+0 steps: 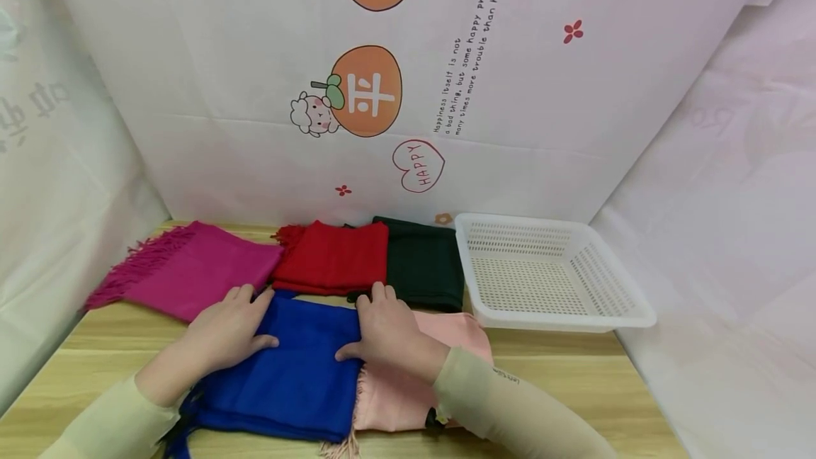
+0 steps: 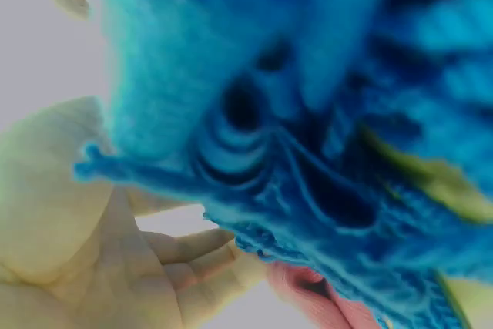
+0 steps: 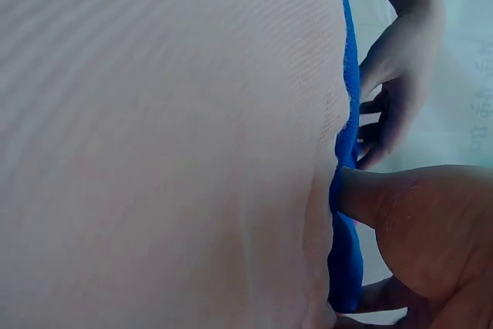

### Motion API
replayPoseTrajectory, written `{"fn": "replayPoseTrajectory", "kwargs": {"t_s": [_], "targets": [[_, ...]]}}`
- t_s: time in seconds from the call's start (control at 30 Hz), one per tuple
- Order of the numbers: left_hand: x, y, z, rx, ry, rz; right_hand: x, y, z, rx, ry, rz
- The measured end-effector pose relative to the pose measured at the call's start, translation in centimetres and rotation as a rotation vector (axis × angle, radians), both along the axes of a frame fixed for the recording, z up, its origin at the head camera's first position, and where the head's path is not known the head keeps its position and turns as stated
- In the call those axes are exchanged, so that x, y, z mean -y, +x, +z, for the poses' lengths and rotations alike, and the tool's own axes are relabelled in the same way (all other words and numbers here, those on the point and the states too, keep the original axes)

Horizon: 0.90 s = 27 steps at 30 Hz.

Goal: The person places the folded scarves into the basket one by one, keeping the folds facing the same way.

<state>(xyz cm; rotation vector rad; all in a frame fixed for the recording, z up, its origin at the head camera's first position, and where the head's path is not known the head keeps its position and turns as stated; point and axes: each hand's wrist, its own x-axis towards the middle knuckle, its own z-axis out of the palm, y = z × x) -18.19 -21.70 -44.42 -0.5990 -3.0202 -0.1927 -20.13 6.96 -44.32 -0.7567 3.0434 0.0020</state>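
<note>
1. The blue cloth (image 1: 287,374) lies left of the white basket (image 1: 561,321), nearer the person.
2. Left hand (image 1: 226,331) and right hand (image 1: 387,328) rest on it, unclenched.
3. Seemingly positioning; next likely calls for a 2-handed grip.

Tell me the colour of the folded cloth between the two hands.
The folded cloth is blue; the head view shows it best.

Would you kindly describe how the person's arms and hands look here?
The left hand and right hand wear no gloves. The left sleeve and right sleeve are pale cream; the right one bears dark lettering, too small to read.
</note>
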Motion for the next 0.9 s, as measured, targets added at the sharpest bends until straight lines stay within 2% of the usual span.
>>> {"fn": "replayPoseTrajectory", "kwargs": {"t_s": [0.2, 0.37, 0.63, 0.73, 0.9], "targets": [[0.4, 0.7, 0.0, 0.016, -0.002, 0.044, 0.2, -0.2, -0.1, 0.081, -0.003, -0.043], [0.5, 1.1, 0.3, 0.079, -0.010, 0.086, 0.5, -0.1, 0.1, 0.125, -0.049, -0.060], [0.6, 1.6, 0.8, 0.169, -0.004, 0.131, 0.8, 0.2, 0.3, 0.144, -0.108, -0.025], [0.6, 1.7, 0.8, 0.188, 0.011, 0.144, 0.9, 0.2, 0.2, 0.174, -0.148, -0.019], [0.6, 2.0, 0.6, 0.250, 0.043, 0.207, 1.2, 0.3, 0.1, 0.247, -0.238, -0.037]]}}
